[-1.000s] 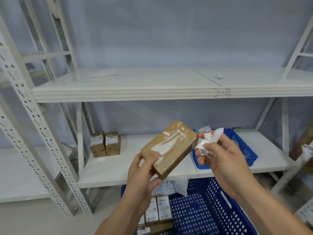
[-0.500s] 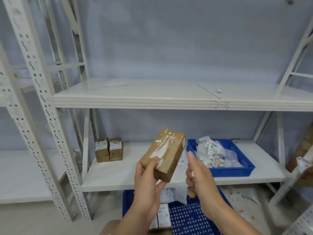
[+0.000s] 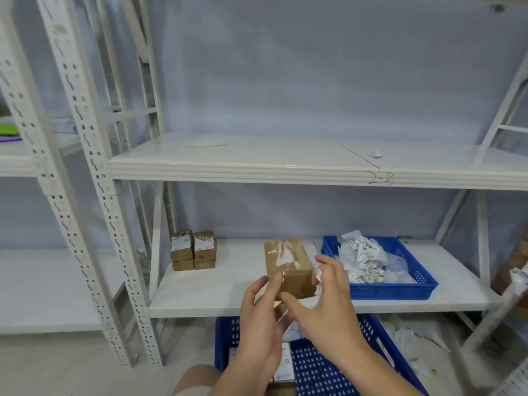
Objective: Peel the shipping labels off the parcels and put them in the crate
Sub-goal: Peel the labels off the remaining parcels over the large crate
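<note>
My left hand (image 3: 257, 324) grips the near end of a brown cardboard parcel (image 3: 288, 261), thumb on top. White label residue streaks the parcel's top face. My right hand (image 3: 328, 310) is spread beside it, its thumb at the parcel's lower near edge and its fingers by the right side. A shallow blue crate (image 3: 400, 292) stands on the lower shelf to the right, heaped with crumpled peeled labels (image 3: 363, 261).
Several labelled brown parcels (image 3: 194, 250) are stacked at the left of the white lower shelf (image 3: 217, 298). A big blue perforated crate (image 3: 320, 367) on the floor below holds more labelled boxes. Perforated rack posts (image 3: 94, 195) rise at the left. Paper scraps lie on the floor at right.
My right hand held a crumpled label by the blue crate, then came back without it to the parcel's right side. The parcel has turned to point away from me.
</note>
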